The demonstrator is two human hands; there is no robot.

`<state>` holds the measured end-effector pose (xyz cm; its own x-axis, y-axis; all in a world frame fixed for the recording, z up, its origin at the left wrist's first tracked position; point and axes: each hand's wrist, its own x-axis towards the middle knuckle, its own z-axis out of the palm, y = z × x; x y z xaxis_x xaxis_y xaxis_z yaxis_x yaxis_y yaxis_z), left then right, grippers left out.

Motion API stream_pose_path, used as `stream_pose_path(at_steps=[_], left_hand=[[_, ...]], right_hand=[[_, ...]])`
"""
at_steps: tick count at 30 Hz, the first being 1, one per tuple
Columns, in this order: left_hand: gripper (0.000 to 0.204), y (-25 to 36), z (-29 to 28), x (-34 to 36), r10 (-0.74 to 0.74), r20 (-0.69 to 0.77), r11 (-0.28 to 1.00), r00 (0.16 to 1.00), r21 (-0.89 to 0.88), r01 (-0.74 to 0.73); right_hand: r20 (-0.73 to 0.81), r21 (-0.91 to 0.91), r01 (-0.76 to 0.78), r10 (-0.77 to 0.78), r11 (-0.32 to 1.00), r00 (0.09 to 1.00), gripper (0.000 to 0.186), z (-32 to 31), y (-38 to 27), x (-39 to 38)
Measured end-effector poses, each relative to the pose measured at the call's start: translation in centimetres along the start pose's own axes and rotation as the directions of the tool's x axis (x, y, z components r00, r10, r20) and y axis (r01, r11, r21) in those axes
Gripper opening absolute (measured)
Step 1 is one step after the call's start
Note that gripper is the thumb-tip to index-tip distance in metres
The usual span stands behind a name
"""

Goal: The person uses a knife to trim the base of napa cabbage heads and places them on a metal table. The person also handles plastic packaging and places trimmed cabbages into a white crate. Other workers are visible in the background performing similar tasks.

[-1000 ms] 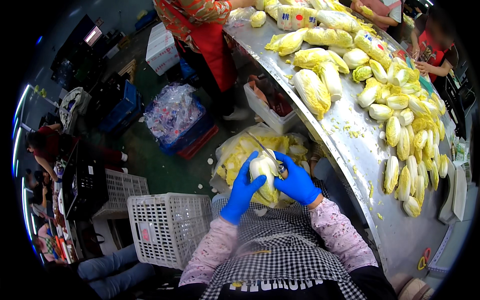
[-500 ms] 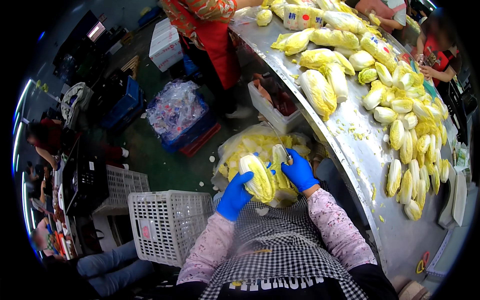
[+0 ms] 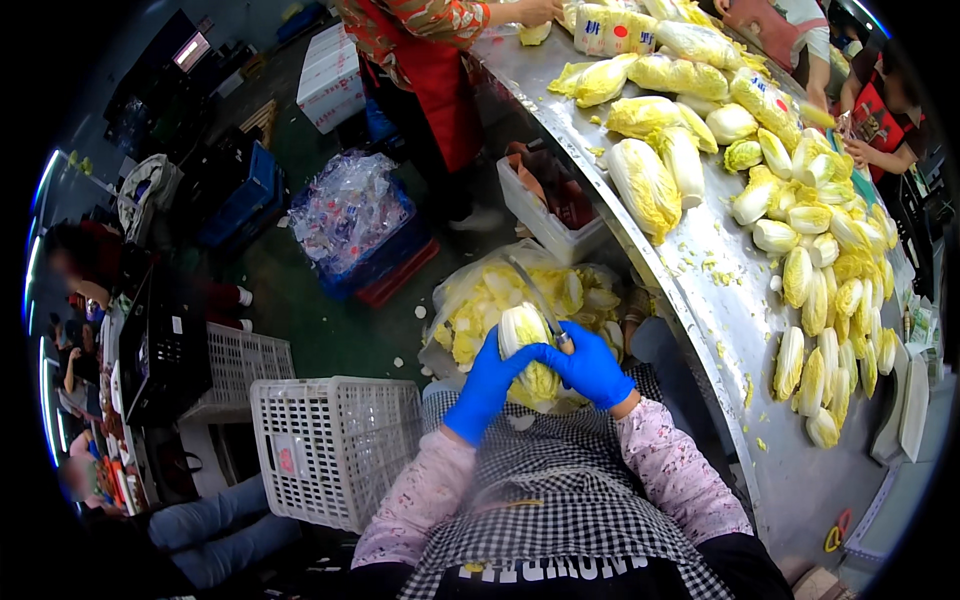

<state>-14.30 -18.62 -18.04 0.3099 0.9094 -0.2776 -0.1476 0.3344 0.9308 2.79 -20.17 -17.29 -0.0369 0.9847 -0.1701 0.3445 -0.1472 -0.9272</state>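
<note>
1. Two gloved hands are working in the single head view: the left hand is closing around a cabbage, while the right hand is gripping a knife whose blade is pointing up and away over the leaf bag.
2. Held in the air in front of the apron, the cabbage is sitting over the bag, left of the steel table's near edge.
3. Judging the risk: the blade is running close to the left fingers, so a slip on wet leaves could be cutting the glove.
4. Loosening the left grip could be dropping the cabbage into the scraps below.
5. Looking at the cabbage: it is pale, white-ribbed with yellow-green leaf tips, small and oblong, its base hidden by the hands.
6. Beyond, trimmed heads are lying along the table's far side, and a white crate is standing to the left.
</note>
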Motion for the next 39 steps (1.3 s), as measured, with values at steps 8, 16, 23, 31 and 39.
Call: stream_pose_path(at_steps=[8,16,23,31,39], left_hand=[[0.063,-0.2,-1.0,-0.5,0.082,0.062,0.980,0.995,-0.186,-0.069],[0.066,-0.3,-0.4,0.3,0.139,-0.003,0.989,0.990,0.053,-0.138],[0.060,0.3,-1.9,0.4,-0.204,0.223,0.802,0.953,-0.520,0.293],[0.057,-1.7,-1.9,1.1,-0.174,0.192,0.692,0.966,-0.674,0.259],[0.049,-1.5,-1.7,1.2,-0.166,0.139,0.783,0.976,-0.584,0.217]], right_hand=[[0.024,0.162,-0.075,0.072,0.984,0.997,0.052,-1.1,-0.8,-1.0],[-0.073,-0.092,0.127,-0.134,0.988,0.988,0.048,0.7,-0.7,-0.5],[-0.179,-0.279,0.058,-0.111,0.958,0.978,0.037,-0.6,0.2,1.1],[-0.177,-0.142,0.183,-0.207,0.973,0.962,0.071,-0.6,0.9,0.8],[0.152,0.099,-0.093,0.077,0.991,0.985,0.055,-0.9,-0.2,0.6]])
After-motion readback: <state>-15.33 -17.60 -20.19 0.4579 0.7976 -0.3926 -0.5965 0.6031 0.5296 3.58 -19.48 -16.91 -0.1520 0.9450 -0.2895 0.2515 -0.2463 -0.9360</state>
